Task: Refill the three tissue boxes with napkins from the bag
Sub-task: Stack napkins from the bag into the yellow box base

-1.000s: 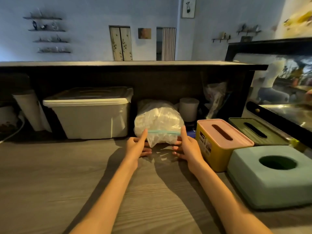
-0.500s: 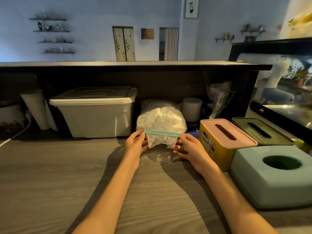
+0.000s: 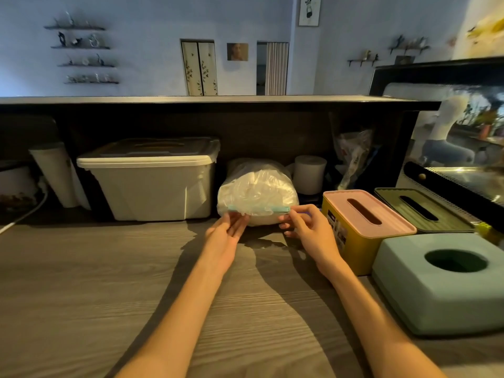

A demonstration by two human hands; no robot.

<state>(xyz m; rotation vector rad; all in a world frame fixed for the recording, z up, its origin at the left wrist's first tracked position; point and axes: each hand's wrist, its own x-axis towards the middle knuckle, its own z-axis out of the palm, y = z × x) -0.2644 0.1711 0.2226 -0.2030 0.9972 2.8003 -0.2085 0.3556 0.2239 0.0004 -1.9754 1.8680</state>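
Single head-worn view, forward and down, close over the wooden counter (image 3: pixel 81 296).

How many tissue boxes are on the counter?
3, all at the right: the pink-lidded yellow box beside the napkin bag, the dark green box behind it, the teal box with a round hole nearest.
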